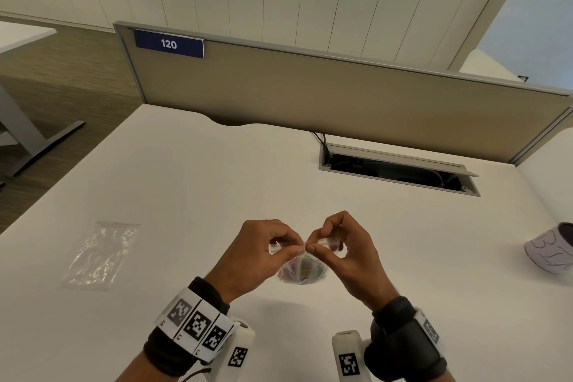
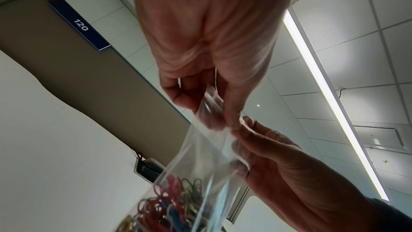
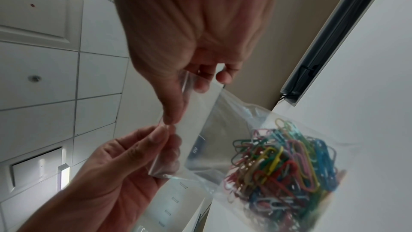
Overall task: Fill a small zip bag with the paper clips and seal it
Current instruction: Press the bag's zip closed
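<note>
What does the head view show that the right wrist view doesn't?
Head only: a spare clear bag lying flat on the white desk to the left, and a pale cup at the right edge.

Right wrist only: the individual coloured paper clips bunched at the bottom of the zip bag; ceiling panels behind.

Both: left hand and right hand pinching the bag's top strip, thumbs nearly meeting, and the blue 120 sign.

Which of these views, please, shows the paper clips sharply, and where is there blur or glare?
Right wrist: paper clips crisp and colourful in the zip bag. Left wrist: clips blurred at the bottom edge, ceiling light strip glaring. Head: clips tiny, half hidden under both hands.
</note>
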`<act>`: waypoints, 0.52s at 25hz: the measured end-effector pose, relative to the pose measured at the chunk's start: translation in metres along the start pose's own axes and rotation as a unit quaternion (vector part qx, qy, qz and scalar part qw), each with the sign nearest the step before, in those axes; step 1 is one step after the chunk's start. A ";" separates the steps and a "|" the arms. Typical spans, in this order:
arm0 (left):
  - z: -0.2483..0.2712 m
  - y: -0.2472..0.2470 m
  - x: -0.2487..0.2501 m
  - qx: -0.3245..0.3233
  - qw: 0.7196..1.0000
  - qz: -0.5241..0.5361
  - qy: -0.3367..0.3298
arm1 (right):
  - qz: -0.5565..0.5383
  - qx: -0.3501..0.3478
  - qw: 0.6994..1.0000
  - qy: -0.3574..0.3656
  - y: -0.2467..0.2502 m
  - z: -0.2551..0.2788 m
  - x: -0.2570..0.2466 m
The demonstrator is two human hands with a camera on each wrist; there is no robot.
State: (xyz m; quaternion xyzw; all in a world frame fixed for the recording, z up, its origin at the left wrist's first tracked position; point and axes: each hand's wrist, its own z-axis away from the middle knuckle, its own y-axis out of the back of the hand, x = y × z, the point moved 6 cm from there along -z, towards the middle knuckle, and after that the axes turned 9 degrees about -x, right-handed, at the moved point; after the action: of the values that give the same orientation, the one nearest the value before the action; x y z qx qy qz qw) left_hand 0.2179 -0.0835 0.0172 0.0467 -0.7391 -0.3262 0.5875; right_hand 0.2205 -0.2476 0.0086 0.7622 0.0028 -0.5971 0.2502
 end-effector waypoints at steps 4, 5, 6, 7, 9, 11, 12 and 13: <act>0.001 0.004 -0.005 0.006 0.999 -0.029 0.016 | -0.019 0.035 0.999 -0.014 0.004 0.001 0.004; 0.001 0.004 -0.005 0.008 0.999 -0.034 0.017 | -0.021 0.040 0.999 -0.018 0.005 0.001 0.004; 0.000 0.004 -0.004 0.007 0.999 -0.037 0.016 | -0.025 0.043 0.999 -0.021 0.005 0.002 0.004; 0.000 0.003 -0.004 0.006 0.999 -0.041 0.014 | -0.028 0.046 0.998 -0.024 0.005 0.002 0.003; -0.002 0.003 -0.002 0.004 0.999 -0.046 0.011 | -0.027 0.050 0.998 -0.025 0.004 0.003 0.003; -0.003 0.004 -0.004 0.010 0.999 -0.037 0.020 | -0.027 0.054 0.998 -0.025 0.004 0.004 0.003; -0.003 0.005 -0.005 0.019 0.999 -0.026 0.027 | -0.029 0.057 0.998 -0.024 0.005 0.004 0.004; -0.002 0.007 -0.008 0.030 0.999 -0.011 0.034 | -0.030 0.062 0.997 -0.023 0.006 0.004 0.006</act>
State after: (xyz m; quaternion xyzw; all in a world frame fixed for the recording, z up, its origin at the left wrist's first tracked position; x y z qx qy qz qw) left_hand 0.2244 -0.0755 0.0146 0.0835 -0.7278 -0.3082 0.6069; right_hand 0.2209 -0.2563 0.0052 0.7616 -0.0170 -0.6211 0.1843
